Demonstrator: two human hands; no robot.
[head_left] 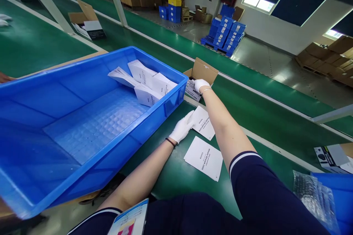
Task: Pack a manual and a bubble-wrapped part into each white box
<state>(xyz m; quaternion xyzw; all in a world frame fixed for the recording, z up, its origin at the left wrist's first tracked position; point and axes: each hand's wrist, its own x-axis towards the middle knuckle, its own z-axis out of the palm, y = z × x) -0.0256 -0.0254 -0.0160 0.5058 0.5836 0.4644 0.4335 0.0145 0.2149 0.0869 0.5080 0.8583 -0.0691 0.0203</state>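
My left hand (pixel 182 127), in a white glove, has its fingers stretched out against the left edge of a white booklet (pixel 203 123) on the green surface. A small stack of matching booklets (pixel 204 158) lies nearer to me, printed "Minute Stream 1000". My right hand (pixel 201 85), also gloved, reaches into an open carton (pixel 205 70) with its flap raised. Its fingers are closed at the greyish contents, but what they grip is too small to make out. Left of my hands stands a big blue bin (pixel 154 136) with several piles of white booklets (pixel 150 80) at its far end.
A green conveyor (pixel 275 128) with a pale rail runs beyond the bench. Further open cartons sit on the belt at the left (pixel 89 25) and right (pixel 333 158). Bubble wrap (pixel 314 198) lies at the lower right by a blue container (pixel 342 191). Blue crates (pixel 226 33) are stacked behind.
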